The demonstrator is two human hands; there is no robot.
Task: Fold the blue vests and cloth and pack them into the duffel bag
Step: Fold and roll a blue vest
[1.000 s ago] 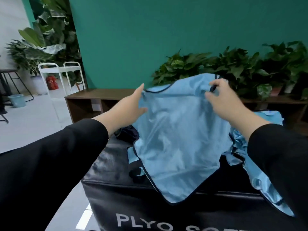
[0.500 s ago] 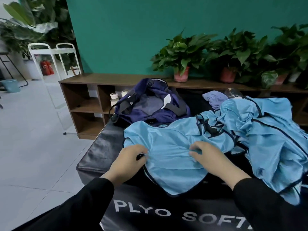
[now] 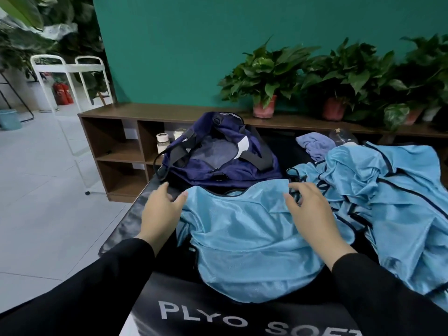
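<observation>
Big teal wall (image 3: pixel 181 44) across the back, and a long brown shelf unit (image 3: pixel 116 141) running along its foot with potted plants (image 3: pixel 266 76) lined up on top. In front, the black padded worktop (image 3: pixel 135 214), white lettering showing on its near face. On its right side, a heap of blue vests (image 3: pixel 400 202), crumpled, dark trim snaking through the folds, spilling toward the near right edge. Centre stage, one blue vest (image 3: pixel 242 238) spread fairly flat on the worktop, its lower hem hanging over the near edge. Behind it, touching its far edge, sits the navy duffel bag (image 3: pixel 218 154), top gaping open, black straps flopped over the sides. Just right of the bag and behind the heap, a small lavender-blue cloth (image 3: pixel 315 144), bunched up. Now the hands: left hand (image 3: pixel 162 209) rests at the vest's left shoulder, fingers spread and fairly straight, thumb tip on the fabric edge, gripping nothing. Right hand (image 3: pixel 312 212) is at the right shoulder, fingers curled in, pinching the dark strap there. Black sleeves on both arms. Two small white-capped jars (image 3: pixel 162 141) stand in the shelf cubby behind the bag.
</observation>
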